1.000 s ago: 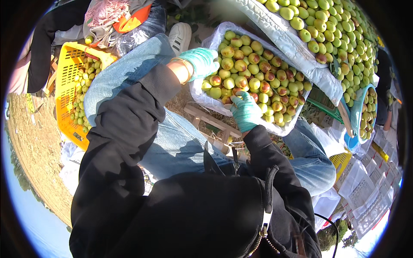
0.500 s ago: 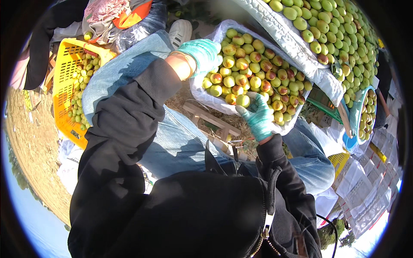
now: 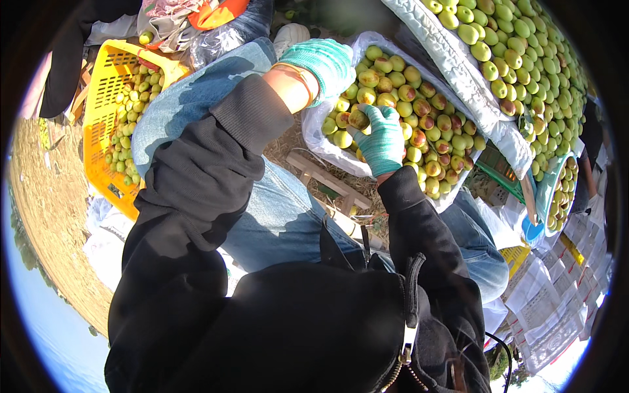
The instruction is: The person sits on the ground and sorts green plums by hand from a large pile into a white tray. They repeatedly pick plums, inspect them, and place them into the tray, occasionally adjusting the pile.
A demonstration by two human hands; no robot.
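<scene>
A crate lined with white plastic (image 3: 337, 156) holds many green jujubes blotched red-brown (image 3: 419, 108). My right hand (image 3: 382, 141), in a teal knit glove, pinches one brownish-green jujube (image 3: 358, 120) between thumb and fingers, just over the near left part of the crate. At the crate's far left corner is my left hand (image 3: 325, 67), in a matching glove, back upward and fingers curled. Its fingertips are turned away, so whatever they hold is hidden.
To my left, a yellow plastic basket (image 3: 98, 118) contains smaller-looking jujubes. A big heap of green jujubes (image 3: 524, 59) lies at the far right behind a padded white cloth edge (image 3: 458, 78). A blue tub (image 3: 534, 229) and a wooden frame (image 3: 327, 180) are nearby.
My right hand has moved up and left, closer to my left hand, with a jujube in its fingers; a browner side or fruit now shows. The view has shifted slightly.
</scene>
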